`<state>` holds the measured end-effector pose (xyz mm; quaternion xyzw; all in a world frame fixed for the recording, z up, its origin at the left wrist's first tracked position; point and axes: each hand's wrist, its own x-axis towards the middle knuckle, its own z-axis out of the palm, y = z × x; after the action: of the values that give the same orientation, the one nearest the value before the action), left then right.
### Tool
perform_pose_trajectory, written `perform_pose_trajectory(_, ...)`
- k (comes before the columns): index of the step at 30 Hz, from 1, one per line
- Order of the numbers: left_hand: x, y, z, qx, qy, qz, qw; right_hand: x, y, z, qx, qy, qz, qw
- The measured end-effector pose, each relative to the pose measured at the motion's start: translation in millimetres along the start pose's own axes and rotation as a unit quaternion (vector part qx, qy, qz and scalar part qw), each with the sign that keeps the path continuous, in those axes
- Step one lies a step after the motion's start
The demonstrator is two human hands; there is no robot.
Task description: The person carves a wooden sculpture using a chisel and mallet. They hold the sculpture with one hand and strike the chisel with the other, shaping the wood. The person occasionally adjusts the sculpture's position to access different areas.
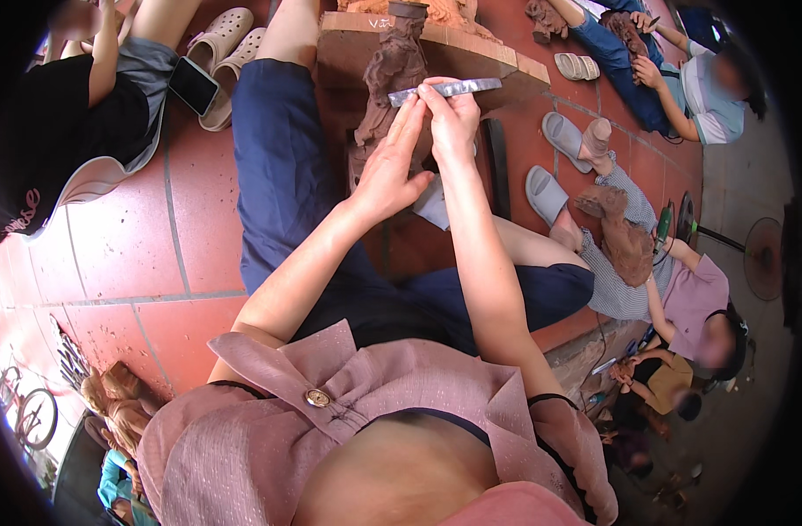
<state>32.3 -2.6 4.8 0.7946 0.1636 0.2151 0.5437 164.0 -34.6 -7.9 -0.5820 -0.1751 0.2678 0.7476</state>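
Crosswise, right fingers (433,99) pinch a grey bar (464,88).

Wooden board (348,42): pale lettering (379,24), apparently handwritten, a few characters, stood on the side face turned toward the camera.
Black shirt (63,131): pink script lettering (22,212), a single line, ran slantwise near the hem, at far left (the lens stretched it; its beginning was hard to make out).

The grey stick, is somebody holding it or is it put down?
Held: the right hand has its thumb and fingers on the grey stick, and the left hand reaches toward it with straight fingers.
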Motion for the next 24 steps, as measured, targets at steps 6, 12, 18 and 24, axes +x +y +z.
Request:
perform_pose_trajectory(6,-1.7,5.8,-4.6,-0.006,-0.004,-0.013,1.0,1.0,-8.6,6.9,0.033,0.008,0.051,0.998)
perform_pose_trajectory(12,0.7,3.0,5.3,0.018,0.0,-0.006,1.0,3.3,-3.0,2.4,0.029,-0.002,0.012,1.0)
perform_pose_trajectory(18,-3.5,1.0,4.2,-0.003,0.009,-0.005,1.0,2.2,-6.1,3.5,0.004,-0.016,-0.013,1.0)
perform_pose_trajectory(24,-8.4,6.8,1.5,-0.032,0.014,-0.037,0.999,-9.5,-13.5,10.6,0.021,0.002,0.012,1.0)
